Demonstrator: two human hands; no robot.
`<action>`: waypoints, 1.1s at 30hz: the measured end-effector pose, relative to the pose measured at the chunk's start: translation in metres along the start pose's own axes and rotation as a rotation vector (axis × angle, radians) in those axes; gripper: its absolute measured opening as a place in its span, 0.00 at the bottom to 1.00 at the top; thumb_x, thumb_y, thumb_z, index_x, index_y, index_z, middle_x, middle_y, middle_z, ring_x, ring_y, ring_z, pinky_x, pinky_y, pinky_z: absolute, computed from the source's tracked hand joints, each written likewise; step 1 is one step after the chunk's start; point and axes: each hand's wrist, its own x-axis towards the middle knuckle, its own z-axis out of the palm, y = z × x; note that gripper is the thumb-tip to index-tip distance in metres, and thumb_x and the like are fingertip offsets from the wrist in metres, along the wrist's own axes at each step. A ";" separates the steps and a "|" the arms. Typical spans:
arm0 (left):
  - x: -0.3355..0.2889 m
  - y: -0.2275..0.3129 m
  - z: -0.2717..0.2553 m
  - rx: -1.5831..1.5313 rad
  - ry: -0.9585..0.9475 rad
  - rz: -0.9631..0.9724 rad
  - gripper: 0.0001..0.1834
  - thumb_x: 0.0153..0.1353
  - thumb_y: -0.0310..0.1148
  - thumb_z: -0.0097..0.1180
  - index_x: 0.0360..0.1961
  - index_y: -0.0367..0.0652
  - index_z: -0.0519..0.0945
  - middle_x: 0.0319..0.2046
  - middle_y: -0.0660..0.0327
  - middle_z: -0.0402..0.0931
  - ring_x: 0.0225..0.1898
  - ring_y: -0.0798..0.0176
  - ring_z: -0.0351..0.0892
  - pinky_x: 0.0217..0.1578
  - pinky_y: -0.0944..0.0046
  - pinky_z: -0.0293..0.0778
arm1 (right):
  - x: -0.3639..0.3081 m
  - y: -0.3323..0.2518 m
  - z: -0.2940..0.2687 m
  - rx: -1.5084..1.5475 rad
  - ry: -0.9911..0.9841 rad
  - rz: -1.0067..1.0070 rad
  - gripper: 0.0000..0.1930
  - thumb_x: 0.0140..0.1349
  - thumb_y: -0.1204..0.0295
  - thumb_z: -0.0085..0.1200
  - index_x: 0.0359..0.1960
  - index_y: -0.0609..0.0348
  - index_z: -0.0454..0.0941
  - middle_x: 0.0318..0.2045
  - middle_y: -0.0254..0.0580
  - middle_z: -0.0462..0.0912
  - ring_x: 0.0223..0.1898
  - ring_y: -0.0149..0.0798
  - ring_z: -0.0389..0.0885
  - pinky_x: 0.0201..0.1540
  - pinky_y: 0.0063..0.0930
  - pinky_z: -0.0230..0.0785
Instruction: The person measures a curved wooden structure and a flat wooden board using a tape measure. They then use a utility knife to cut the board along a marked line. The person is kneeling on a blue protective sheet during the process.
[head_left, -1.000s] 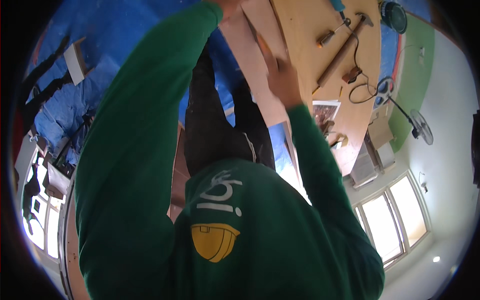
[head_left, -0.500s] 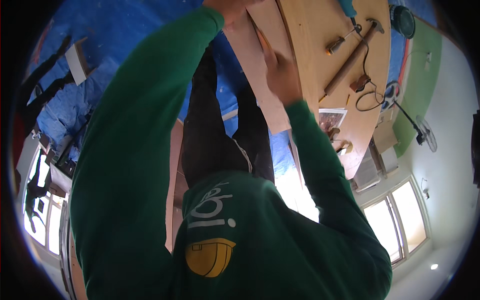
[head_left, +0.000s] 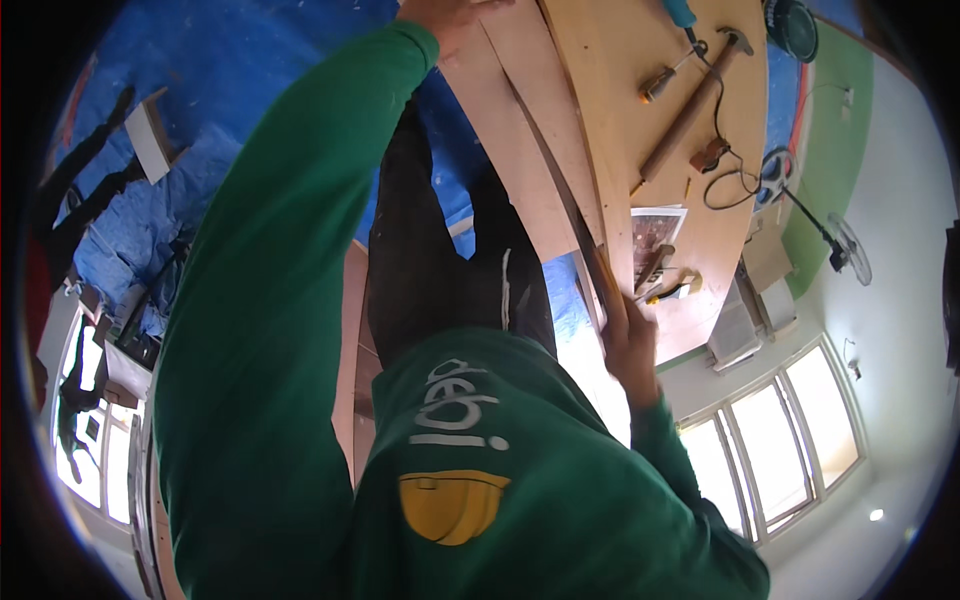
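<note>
My right hand (head_left: 628, 335) is closed around the wooden handle of a handsaw (head_left: 562, 185). Its long, narrow blade runs away from me into a pale wooden board (head_left: 515, 150), along a lengthwise cut line. At the far end, my left hand (head_left: 448, 22) grips the board by its left edge. The upper frame edge cuts off part of its fingers. The board lies along the left side of a wooden worktable (head_left: 740, 130).
On the table lie a hammer (head_left: 690, 115), a screwdriver (head_left: 660, 83), a corded tool with a teal body (head_left: 680, 12), a printed sheet (head_left: 655, 230) and a yellow-black tool (head_left: 680, 288). A standing fan (head_left: 848, 248) is at right. Blue sheeting (head_left: 270, 60) covers the floor. Another person's dark-clothed legs (head_left: 95, 135) show at left.
My right hand has drawn the handsaw back toward me, past the board's near end, so more of its blade shows. My left hand has stayed at the board's far end.
</note>
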 end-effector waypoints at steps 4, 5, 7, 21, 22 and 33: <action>-0.001 0.014 -0.022 -0.112 -0.127 0.003 0.61 0.45 0.45 0.80 0.79 0.72 0.58 0.82 0.51 0.41 0.82 0.42 0.38 0.75 0.27 0.46 | 0.196 -0.032 0.082 0.127 0.068 -0.028 0.21 0.74 0.56 0.51 0.49 0.63 0.84 0.29 0.65 0.84 0.37 0.64 0.87 0.38 0.47 0.78; -0.007 0.010 -0.026 -0.093 -0.149 -0.010 0.61 0.44 0.45 0.81 0.79 0.72 0.58 0.82 0.51 0.41 0.82 0.42 0.38 0.75 0.27 0.46 | 0.201 -0.035 0.092 0.150 0.100 -0.078 0.21 0.74 0.55 0.50 0.47 0.63 0.85 0.28 0.64 0.84 0.36 0.64 0.86 0.38 0.49 0.78; -0.007 0.006 -0.033 -0.079 -0.130 -0.021 0.62 0.44 0.44 0.81 0.80 0.71 0.57 0.82 0.51 0.41 0.82 0.42 0.38 0.75 0.27 0.46 | 0.211 -0.040 0.092 0.160 0.110 -0.113 0.22 0.74 0.55 0.50 0.45 0.63 0.85 0.27 0.62 0.84 0.34 0.64 0.86 0.38 0.50 0.77; -0.006 0.002 -0.024 -0.122 -0.118 -0.015 0.61 0.47 0.44 0.79 0.80 0.74 0.54 0.83 0.53 0.38 0.83 0.44 0.34 0.75 0.27 0.46 | -0.053 -0.030 -0.029 0.055 -0.086 0.254 0.20 0.78 0.63 0.46 0.61 0.65 0.78 0.20 0.51 0.80 0.19 0.41 0.82 0.25 0.36 0.72; -0.009 0.003 -0.022 -0.110 -0.125 -0.020 0.61 0.47 0.45 0.79 0.80 0.74 0.54 0.83 0.53 0.38 0.83 0.44 0.34 0.75 0.27 0.45 | -0.056 -0.033 -0.034 0.083 -0.087 0.255 0.20 0.79 0.63 0.46 0.61 0.65 0.78 0.19 0.48 0.78 0.19 0.38 0.81 0.25 0.35 0.71; 0.005 0.007 -0.021 -0.055 -0.147 -0.014 0.64 0.45 0.46 0.81 0.80 0.73 0.53 0.83 0.54 0.39 0.83 0.44 0.35 0.76 0.29 0.45 | 0.201 -0.053 0.076 -0.088 0.088 -0.280 0.19 0.78 0.60 0.42 0.47 0.63 0.80 0.34 0.61 0.84 0.37 0.69 0.83 0.38 0.56 0.75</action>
